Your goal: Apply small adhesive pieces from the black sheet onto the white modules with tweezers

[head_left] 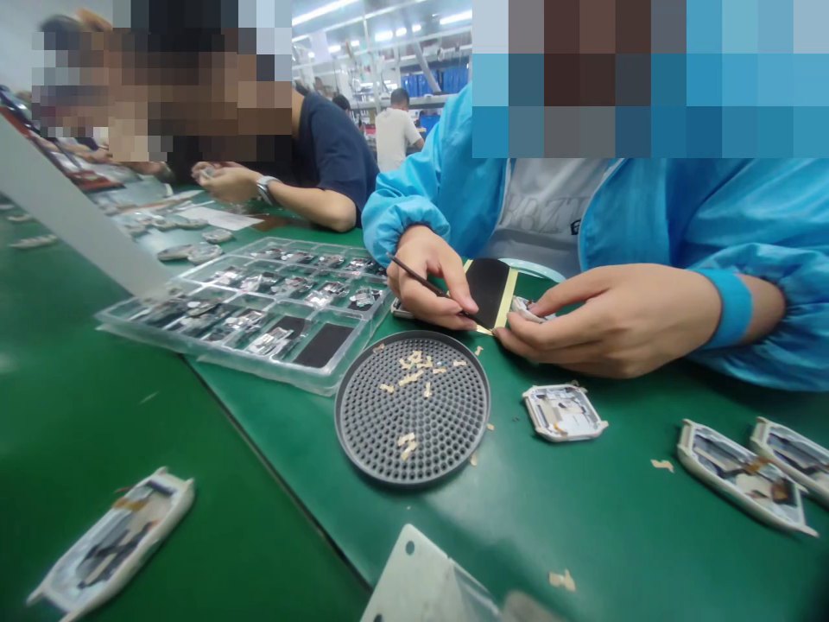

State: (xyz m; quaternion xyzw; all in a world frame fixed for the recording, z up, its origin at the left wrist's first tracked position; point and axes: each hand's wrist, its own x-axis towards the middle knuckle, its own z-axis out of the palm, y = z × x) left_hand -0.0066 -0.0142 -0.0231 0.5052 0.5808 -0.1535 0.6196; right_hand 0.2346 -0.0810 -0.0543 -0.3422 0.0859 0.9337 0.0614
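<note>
Watch-case part (528, 309), small, light and judged fragile, is pinched by its edges in a co-worker's hand (615, 320) at the far edge of the surface (583, 518). A thin tool (420, 281) is gripped in the co-worker's other hand (435, 289). The wearer's own hands are not seen, so their state cannot be told.

A green work surface (97, 406) fills the lower frame and runs toward the upper left, while at the upper centre bright ceiling strip lights (337, 10) hang over a long hall with blue-stocked shelving (433, 82) at the far end.
</note>
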